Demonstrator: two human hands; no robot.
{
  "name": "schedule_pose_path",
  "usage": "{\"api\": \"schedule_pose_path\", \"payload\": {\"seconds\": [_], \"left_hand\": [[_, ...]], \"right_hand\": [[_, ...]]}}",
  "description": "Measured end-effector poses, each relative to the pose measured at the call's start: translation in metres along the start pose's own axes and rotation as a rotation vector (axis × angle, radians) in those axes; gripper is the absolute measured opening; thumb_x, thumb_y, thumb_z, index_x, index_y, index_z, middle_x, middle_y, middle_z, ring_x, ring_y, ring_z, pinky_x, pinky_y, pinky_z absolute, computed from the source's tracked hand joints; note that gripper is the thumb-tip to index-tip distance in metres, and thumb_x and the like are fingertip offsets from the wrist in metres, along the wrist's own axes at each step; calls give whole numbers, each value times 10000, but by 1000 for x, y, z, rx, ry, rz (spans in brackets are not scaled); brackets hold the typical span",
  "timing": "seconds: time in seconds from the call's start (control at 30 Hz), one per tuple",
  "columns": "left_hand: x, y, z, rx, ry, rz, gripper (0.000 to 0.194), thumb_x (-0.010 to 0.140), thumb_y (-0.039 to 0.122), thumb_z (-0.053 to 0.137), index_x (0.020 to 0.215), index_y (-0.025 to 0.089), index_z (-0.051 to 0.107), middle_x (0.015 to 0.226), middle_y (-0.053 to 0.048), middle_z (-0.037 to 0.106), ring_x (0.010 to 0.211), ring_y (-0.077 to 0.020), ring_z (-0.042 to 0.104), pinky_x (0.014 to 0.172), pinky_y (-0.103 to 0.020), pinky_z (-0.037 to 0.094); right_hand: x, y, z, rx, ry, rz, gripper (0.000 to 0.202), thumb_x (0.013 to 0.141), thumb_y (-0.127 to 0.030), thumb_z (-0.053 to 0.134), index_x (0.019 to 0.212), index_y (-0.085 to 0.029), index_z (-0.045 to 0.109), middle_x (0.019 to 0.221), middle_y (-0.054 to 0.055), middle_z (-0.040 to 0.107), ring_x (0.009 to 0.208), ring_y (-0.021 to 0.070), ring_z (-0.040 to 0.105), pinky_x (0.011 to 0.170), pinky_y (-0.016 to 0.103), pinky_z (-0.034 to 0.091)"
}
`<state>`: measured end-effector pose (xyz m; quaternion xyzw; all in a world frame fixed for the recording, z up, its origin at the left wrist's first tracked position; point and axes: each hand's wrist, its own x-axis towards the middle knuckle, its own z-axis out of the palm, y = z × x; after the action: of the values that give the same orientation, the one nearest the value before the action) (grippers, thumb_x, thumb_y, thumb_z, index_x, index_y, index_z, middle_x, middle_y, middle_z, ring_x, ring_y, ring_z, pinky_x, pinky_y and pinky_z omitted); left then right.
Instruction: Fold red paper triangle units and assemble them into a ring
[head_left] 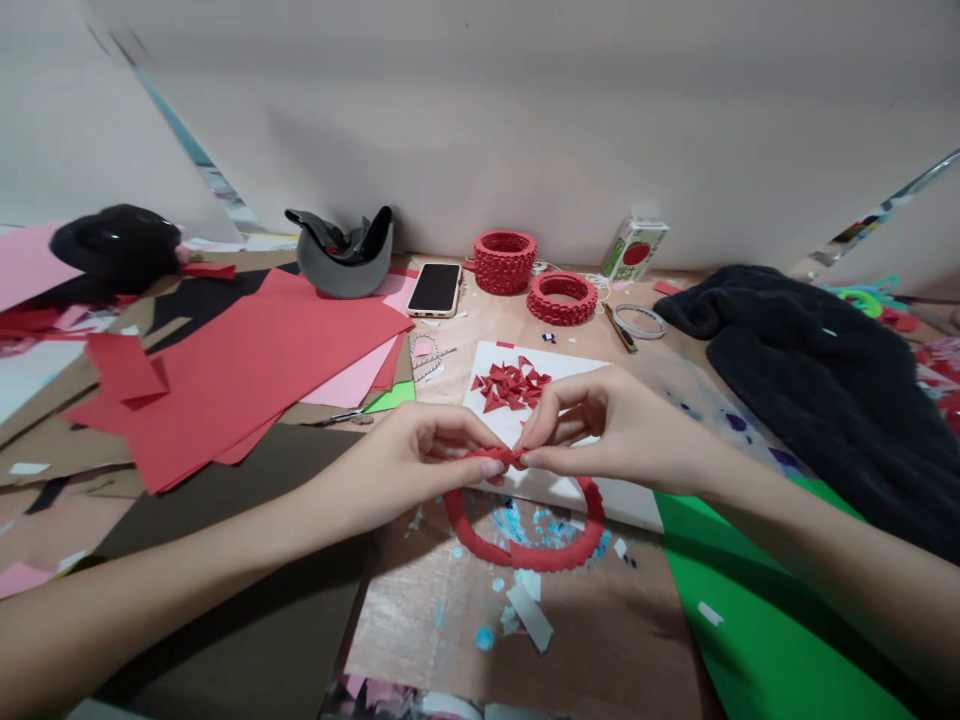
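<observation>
Both hands are pinching here: the left hand (439, 445) has thumb and fingers closed on a bit of red folded paper (487, 454), and the right hand (600, 420) nips its right end between thumb and fingertips. So it's up in the middle, right between the two hands, over the near edge of the white board (630, 497).

Nearest on the table there's a pale paper scrap (529, 616), with blue flecks around it. Just past that lies the red loop (562, 557), its far side hidden by the hands. Honestly can't tell if the held paper is part of that loop or a separate piece. If it's joined on, my worry is a sideways tug: that could drag the loop out of line or pop the folds apart. Squeezing too hard looks risky too, since paper that small would probably crush or crease wrong.

The green sheet (750, 600) is under the right forearm. Farther back on the board sits a loose pile of red folded triangles (512, 386), really close to the right hand's fingers, so a careless knuckle could scatter them.

Far side, near the wall: a low red ring (564, 313), a taller red ring (505, 275) just behind it to the left, and a phone (435, 289) left of both.
</observation>
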<state>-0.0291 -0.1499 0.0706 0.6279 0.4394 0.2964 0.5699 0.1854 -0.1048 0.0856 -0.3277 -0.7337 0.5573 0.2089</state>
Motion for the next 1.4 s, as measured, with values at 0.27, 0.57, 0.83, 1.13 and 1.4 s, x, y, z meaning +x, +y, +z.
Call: {"api": "schedule_pose_path", "payload": {"seconds": [0.27, 0.57, 0.83, 1.13, 1.4], "left_hand": [[1, -3, 0, -41, -2, -26, 144, 800, 275, 700, 863, 145, 689, 858, -40, 739, 807, -146, 687, 714, -227, 547], [1, -5, -1, -44, -7, -18, 163, 802, 296, 700, 871, 148, 695, 871, -46, 745, 816, -148, 690, 742, -239, 547], [1, -5, -1, -46, -5, -8, 137, 803, 275, 701, 869, 155, 703, 861, -31, 747, 797, -123, 685, 712, -191, 539], [1, -5, -1, -16, 12, -1, 115, 800, 251, 702, 866, 158, 717, 839, -24, 745, 768, -111, 679, 686, -175, 533], [1, -3, 0, -13, 30, 2, 77, 790, 220, 706, 835, 160, 722, 795, -8, 739, 735, -108, 677, 662, -168, 532]], "right_hand": [[0, 0, 0, 8, 12, -5, 120, 699, -157, 724, 689, -153, 605, 791, 33, 696, 724, 153, 672, 733, 326, 581], [1, 1, 1, 19, -1, 24, 130, 708, -170, 719, 691, -151, 592, 788, 38, 692, 728, 162, 673, 748, 348, 578], [-1, -1, 1, 18, -13, 68, 119, 718, -182, 717, 721, -146, 604, 814, 56, 708, 739, 187, 701, 706, 333, 580], [-3, -2, 3, 14, -5, 93, 133, 726, -211, 717, 716, -148, 600, 795, 48, 712, 698, 168, 705, 563, 230, 537], [-7, -9, 8, -133, 77, 8, 43, 746, -124, 652, 714, -152, 644, 764, 20, 706, 678, 143, 694, 621, 230, 558]]}}
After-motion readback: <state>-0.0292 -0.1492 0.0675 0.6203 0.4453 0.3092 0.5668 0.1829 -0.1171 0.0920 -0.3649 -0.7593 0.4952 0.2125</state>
